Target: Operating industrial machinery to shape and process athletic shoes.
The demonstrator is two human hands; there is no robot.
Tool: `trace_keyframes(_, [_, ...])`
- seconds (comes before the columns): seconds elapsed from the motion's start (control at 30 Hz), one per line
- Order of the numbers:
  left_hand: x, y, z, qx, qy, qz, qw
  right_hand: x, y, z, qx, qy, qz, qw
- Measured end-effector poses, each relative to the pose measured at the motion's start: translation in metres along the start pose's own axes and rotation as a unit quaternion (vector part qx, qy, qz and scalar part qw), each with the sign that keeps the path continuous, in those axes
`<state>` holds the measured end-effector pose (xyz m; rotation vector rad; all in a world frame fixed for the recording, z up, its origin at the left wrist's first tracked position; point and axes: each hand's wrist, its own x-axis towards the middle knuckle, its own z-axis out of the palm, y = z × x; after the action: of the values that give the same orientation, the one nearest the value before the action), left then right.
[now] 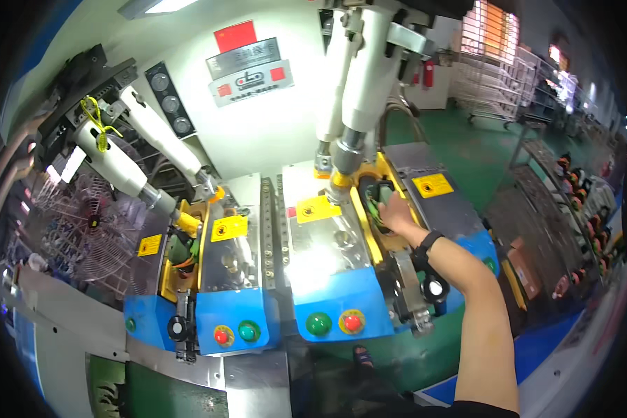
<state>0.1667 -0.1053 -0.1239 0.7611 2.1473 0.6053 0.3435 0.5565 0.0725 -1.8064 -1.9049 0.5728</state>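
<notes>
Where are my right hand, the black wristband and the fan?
Right hand (397, 214): head view, on the back of the hand.
Wristband (430, 241): head view, on the band.
Fan (94, 221): head view, on the hub at the grille's centre.

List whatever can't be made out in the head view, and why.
Left hand: not in the head view.
Right hand: exact finger contact, too small in the head view.
Green-and-black piece: partly hidden by that hand, head view.
Dark items at far right: kind unclear, blurred, head view.
</notes>
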Motion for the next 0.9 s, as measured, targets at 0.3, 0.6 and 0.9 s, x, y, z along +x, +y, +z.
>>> trace_keyframes(0.3, [0.019,0.045,-0.058,-0.130,0.011,0.001,0.991,0.000,0.028,-0.092,0.117,0.033,-0.035,0.992])
trace_keyframes(0.6, [0.024,0.165,-0.123,-0.576,-0.173,0.232,0.764,-0.323,-0.025,-0.146,0.220,-0.114,-0.226,0.942])
trace_keyframes(0.9, [-0.129,0.083,-0.224,-0.602,0.116,0.325,0.720,-0.483,-0.120,-0.008,0.121,-0.367,-0.607,0.695])
